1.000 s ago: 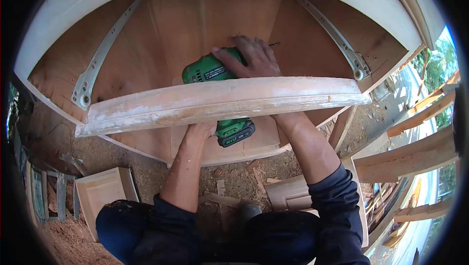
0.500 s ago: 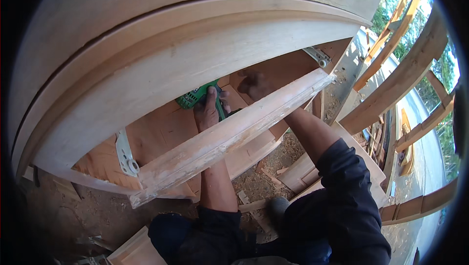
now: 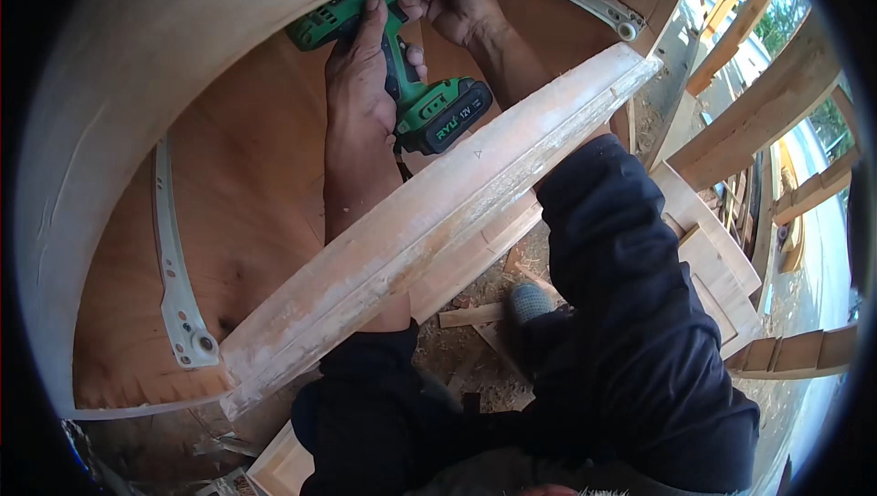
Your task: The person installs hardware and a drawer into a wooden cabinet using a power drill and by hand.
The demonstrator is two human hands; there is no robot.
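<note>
My left hand (image 3: 359,80) is wrapped round the grip of a green and black cordless drill (image 3: 340,17), thumb along its body. Its nose points towards my right hand (image 3: 464,7), whose fingers are curled in close to the drill's front end. What those fingers pinch, if anything, is too small to make out. Both forearms reach under a pale wooden rail (image 3: 438,195) and into the wooden cabinet opening. The drill's bit and the spot it faces are hidden.
White metal drawer runners (image 3: 169,249) with rollers line both inner sides of the cabinet (image 3: 228,158). A curved wooden front (image 3: 119,131) overhangs at the left. Panelled wooden pieces (image 3: 713,268) lie to the right, beside curved timber parts (image 3: 758,112). Scraps and shavings cover the ground.
My view has moved closer over the opening, showing more of the drill and runners. My right hand, blurred and apart before, is now beside the drill's front. My left hand keeps its grip.
</note>
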